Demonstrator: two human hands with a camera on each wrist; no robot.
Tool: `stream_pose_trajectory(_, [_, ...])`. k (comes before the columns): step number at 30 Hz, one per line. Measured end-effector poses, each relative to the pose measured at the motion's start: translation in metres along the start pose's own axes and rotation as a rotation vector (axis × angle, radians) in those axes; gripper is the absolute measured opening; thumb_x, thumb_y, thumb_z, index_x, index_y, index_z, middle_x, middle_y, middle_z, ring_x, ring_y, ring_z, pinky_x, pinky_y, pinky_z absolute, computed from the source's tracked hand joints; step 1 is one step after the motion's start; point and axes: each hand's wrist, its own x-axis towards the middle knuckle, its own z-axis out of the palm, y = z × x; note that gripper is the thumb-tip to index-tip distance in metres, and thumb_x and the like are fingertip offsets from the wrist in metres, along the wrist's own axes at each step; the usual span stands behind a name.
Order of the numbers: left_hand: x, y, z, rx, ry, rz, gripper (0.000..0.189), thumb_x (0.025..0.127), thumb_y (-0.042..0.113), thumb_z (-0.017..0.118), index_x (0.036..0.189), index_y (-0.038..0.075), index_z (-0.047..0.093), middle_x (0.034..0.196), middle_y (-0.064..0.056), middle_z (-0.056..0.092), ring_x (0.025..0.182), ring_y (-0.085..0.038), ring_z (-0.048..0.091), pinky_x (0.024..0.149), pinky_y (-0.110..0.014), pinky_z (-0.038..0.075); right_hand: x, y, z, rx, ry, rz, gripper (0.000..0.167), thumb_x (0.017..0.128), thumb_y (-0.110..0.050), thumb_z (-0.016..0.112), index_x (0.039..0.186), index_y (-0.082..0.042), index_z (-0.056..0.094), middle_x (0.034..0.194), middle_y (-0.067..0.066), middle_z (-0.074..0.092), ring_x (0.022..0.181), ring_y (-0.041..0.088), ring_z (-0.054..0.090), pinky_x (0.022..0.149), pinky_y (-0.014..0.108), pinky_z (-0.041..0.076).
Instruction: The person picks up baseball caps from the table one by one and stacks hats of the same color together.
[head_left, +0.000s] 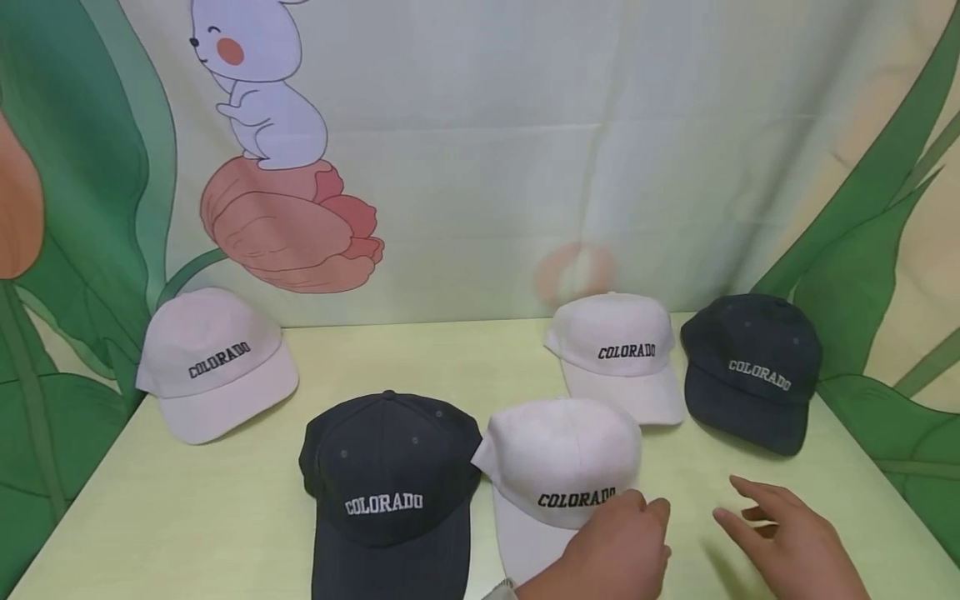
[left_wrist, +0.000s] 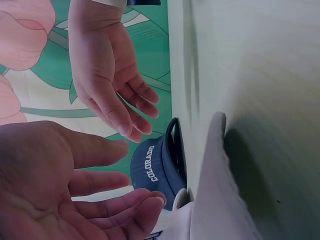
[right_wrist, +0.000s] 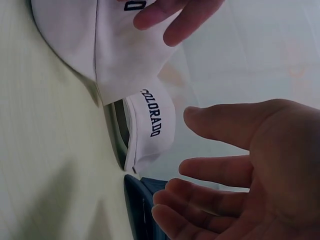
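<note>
Handle the front white cap (head_left: pixel 566 442) lightly, by its brim (head_left: pixel 525 542)

Take that cap as the hub of a clock, with twelve at the hanging cloth (head_left: pixel 465 208) behind the desk (head_left: pixel 420 358). Its brim points toward six. At nine the front dark cap (head_left: pixel 390 458) stands so close that their edges meet in the head view; whether they truly touch cannot be told. The far white cap (head_left: pixel 615 325) lies toward one, the far dark cap (head_left: pixel 753 358) at two, the far-left pale cap (head_left: pixel 213 350) toward ten.

The left hand (head_left: pixel 618 542) is at five, hiding part of the brim, its thumb apart from loosely bent fingers; that grip pinches nothing, and contact with the cap is unclear. The right hand (head_left: pixel 798 537) is between three and four, grip spread, holding nothing.

To handle this cap well, the brim looks the better place to pinch: it is probably firmer, while the crown would likely dent under a squeeze. Room is tight at nine, so any shift should go toward three, or the dark neighbour may be nudged. Bring both hands in low and evenly, leaving the black lettering (head_left: pixel 566 500) uncovered as a guide for squaring the front.
</note>
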Motion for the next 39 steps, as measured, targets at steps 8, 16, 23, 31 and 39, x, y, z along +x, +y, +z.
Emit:
stream_pose_trajectory(8, [0.020, 0.006, 0.005, 0.039, 0.040, 0.027, 0.020, 0.092, 0.033, 0.064, 0.106, 0.018, 0.061, 0.080, 0.007, 0.056, 0.075, -0.005, 0.054, 0.063, -0.017, 0.042, 0.008, 0.008, -0.004, 0.026, -0.031, 0.050, 0.081, 0.090, -0.060, 0.055, 0.142, 0.001, 0.044, 0.140, 0.029, 0.046, 0.109, 0.040, 0.063, 0.084, 0.047, 0.054])
stream_pose_trajectory(16, [0.035, 0.007, 0.014, 0.216, 0.107, 0.086, 0.021, 0.095, 0.037, 0.058, 0.104, 0.018, 0.060, 0.082, 0.009, 0.055, 0.075, -0.005, 0.051, 0.063, -0.017, 0.039, 0.016, 0.019, -0.006, 0.043, -0.056, 0.051, 0.084, 0.091, -0.063, 0.052, 0.145, 0.000, 0.041, 0.143, 0.029, 0.042, 0.113, 0.041, 0.061, 0.086, 0.047, 0.053])
stream_pose_trajectory(23, [0.049, 0.010, 0.020, 0.315, 0.205, 0.039, 0.022, 0.090, 0.037, 0.061, 0.100, 0.016, 0.060, 0.076, 0.007, 0.055, 0.069, -0.007, 0.051, 0.056, -0.020, 0.036, 0.026, 0.032, -0.011, 0.040, -0.050, 0.076, 0.086, 0.091, -0.064, 0.049, 0.146, 0.001, 0.037, 0.144, 0.033, 0.037, 0.120, 0.046, 0.054, 0.090, 0.052, 0.049])
stream_pose_trajectory(31, [0.069, 0.018, 0.011, 0.082, 0.047, -0.080, 0.036, 0.092, 0.034, 0.059, 0.122, 0.013, 0.058, 0.089, 0.000, 0.059, 0.072, -0.011, 0.054, 0.059, -0.021, 0.043, 0.036, 0.047, -0.018, 0.049, -0.024, 0.083, 0.086, 0.095, -0.062, 0.044, 0.148, 0.005, 0.029, 0.145, 0.038, 0.030, 0.125, 0.053, 0.045, 0.090, 0.056, 0.046])
stream_pose_trajectory(39, [0.083, 0.023, 0.010, 0.083, 0.009, -0.165, 0.045, 0.091, 0.031, 0.059, 0.133, 0.015, 0.054, 0.103, -0.001, 0.061, 0.084, -0.012, 0.057, 0.060, -0.023, 0.046, 0.041, 0.051, -0.021, 0.066, 0.028, 0.078, 0.084, 0.096, -0.061, 0.041, 0.150, 0.003, 0.027, 0.146, 0.038, 0.029, 0.126, 0.053, 0.044, 0.092, 0.060, 0.041])
